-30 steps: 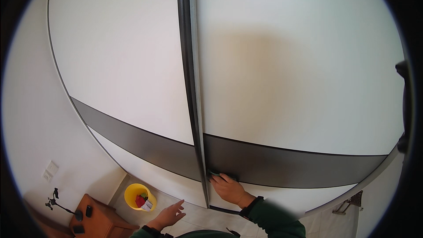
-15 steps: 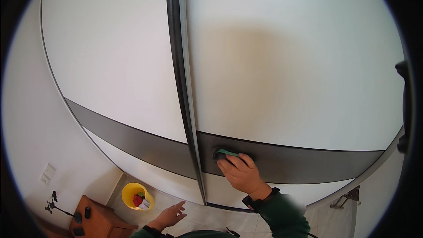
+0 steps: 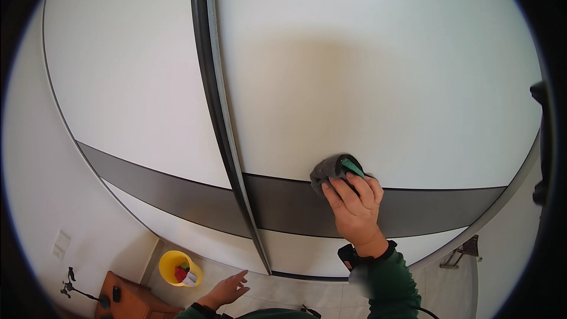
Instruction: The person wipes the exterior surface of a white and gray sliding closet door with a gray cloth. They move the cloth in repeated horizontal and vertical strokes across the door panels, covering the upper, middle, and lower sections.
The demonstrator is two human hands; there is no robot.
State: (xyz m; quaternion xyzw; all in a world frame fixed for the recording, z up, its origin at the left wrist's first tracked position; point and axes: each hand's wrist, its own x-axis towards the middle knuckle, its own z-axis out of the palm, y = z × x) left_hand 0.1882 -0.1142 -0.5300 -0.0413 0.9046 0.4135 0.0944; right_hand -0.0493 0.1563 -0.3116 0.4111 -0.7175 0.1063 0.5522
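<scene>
My right hand (image 3: 357,210) presses a dark grey cloth (image 3: 326,172) with a green edge against the right wardrobe door (image 3: 307,94). The cloth lies across the top border of the door's grey band (image 3: 425,210), partly on the white panel above. My fingers wrap over its lower side and hide some of it. Low in the view, my left hand (image 3: 227,290) hangs in the air with its fingers apart, holding nothing. It is nearest to a yellow bucket (image 3: 198,272) on the floor, which has red, green and white items in it.
The left wardrobe door (image 3: 136,82) meets the right one at a dark vertical strip (image 3: 211,77). A brown wooden cabinet (image 3: 133,301) with a black stand (image 3: 88,294) is at lower left. Wall switches (image 3: 60,245) sit above it. A dark piece of furniture (image 3: 466,248) stands at far right.
My right hand has slid the cloth right and up, from within the grey band to its top border. More of the cloth shows. The view has shifted right; my left hand stays put.
</scene>
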